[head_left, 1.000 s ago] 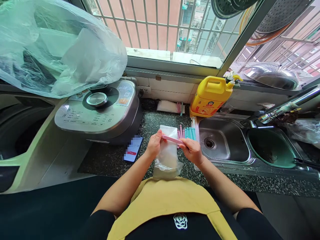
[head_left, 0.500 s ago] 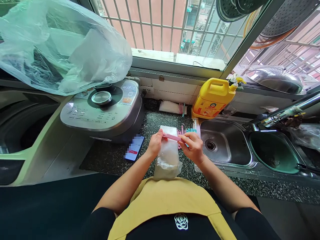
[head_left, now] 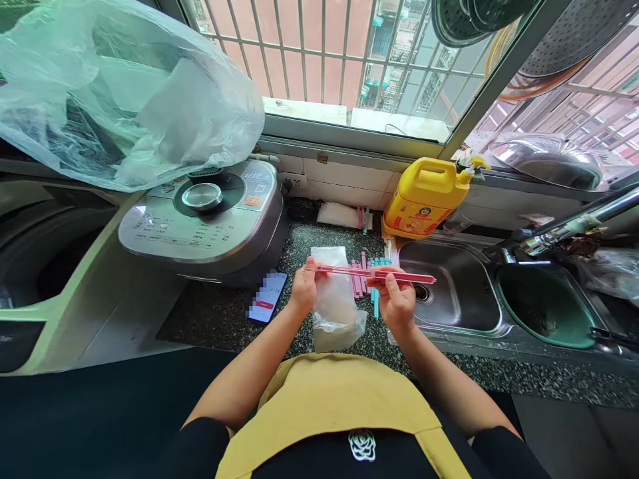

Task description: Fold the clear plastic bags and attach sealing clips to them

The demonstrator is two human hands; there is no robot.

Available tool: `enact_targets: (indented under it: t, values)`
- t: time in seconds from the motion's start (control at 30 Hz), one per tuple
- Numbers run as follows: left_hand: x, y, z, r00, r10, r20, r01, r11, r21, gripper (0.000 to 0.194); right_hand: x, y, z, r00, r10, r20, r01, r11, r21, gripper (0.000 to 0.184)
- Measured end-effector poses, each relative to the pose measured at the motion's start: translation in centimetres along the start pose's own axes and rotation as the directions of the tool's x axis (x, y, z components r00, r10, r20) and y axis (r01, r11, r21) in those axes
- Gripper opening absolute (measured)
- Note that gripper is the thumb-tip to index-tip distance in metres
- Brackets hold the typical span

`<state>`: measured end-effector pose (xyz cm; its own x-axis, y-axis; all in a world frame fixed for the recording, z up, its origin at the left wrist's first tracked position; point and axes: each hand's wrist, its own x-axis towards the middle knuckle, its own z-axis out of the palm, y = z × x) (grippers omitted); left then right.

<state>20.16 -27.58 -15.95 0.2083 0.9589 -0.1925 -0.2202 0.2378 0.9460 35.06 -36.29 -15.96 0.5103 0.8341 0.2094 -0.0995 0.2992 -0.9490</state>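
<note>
In front of me a long pink bag sealing clip (head_left: 344, 270) is stretched out level, with its two arms unfolded. My left hand (head_left: 303, 287) pinches its left end, and my right hand (head_left: 398, 305) grips the other arm, whose tip sticks out past my fingers toward the sink. Below the clip lies a clear plastic bag (head_left: 333, 299) with pale contents, its loose end toward me; the clip is not around it. Beside the bag, partly behind my right hand, are several pink clips (head_left: 357, 283) and several teal clips (head_left: 375, 303).
A phone (head_left: 268, 297) and a rice cooker (head_left: 200, 219) stand left on the speckled counter (head_left: 319, 234). Another filled bag (head_left: 341, 214) lies by the wall. Right are a yellow jug (head_left: 424, 199), the sink (head_left: 449, 286) and a green basin (head_left: 549, 303). A large plastic bag (head_left: 150, 93) hangs over the cooker.
The pink clip, folded short before, is now unfolded into a longer strip. My right hand has moved right and turned, and my left hand slightly left. More of the loose clips shows.
</note>
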Motion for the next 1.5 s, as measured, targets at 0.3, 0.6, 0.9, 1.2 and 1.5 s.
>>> enact_targets:
  t: [0.3, 0.6, 0.9, 1.2, 1.5]
  values:
    - [0.3, -0.8, -0.1, 0.999, -0.032, -0.001, 0.032, 0.999, -0.007, 0.056, 0.4, 0.1, 0.0, 0.974, 0.214, 0.075, -0.224, 0.957, 0.182, 0.017]
    - [0.3, -1.2, -0.7, 0.997, 0.022, 0.081, -0.023, 1.000, 0.016, 0.058, 0.7, -0.3, 0.5, 0.965, 0.257, 0.050, -0.259, 0.965, 0.041, 0.023]
    - [-0.1, 1.9, -2.8, 0.906, 0.293, 0.306, -0.379, 0.883, 0.278, 0.037, 3.6, 0.4, -1.5, 0.929, 0.146, -0.340, -0.144, 0.989, 0.030, 0.028]
    - [-1.3, 1.4, -1.4, 0.638, 0.408, 0.653, -0.737, 0.568, 0.366, 0.008, 1.9, 0.6, 0.5, 0.965, 0.260, -0.042, -0.262, 0.963, -0.064, 0.021]
    - [-0.9, 0.9, -1.5, 0.612, 0.346, 0.711, -0.737, 0.575, 0.355, 0.012, 1.3, 0.5, 0.7, 0.938, 0.344, 0.044, -0.345, 0.939, 0.007, 0.026]
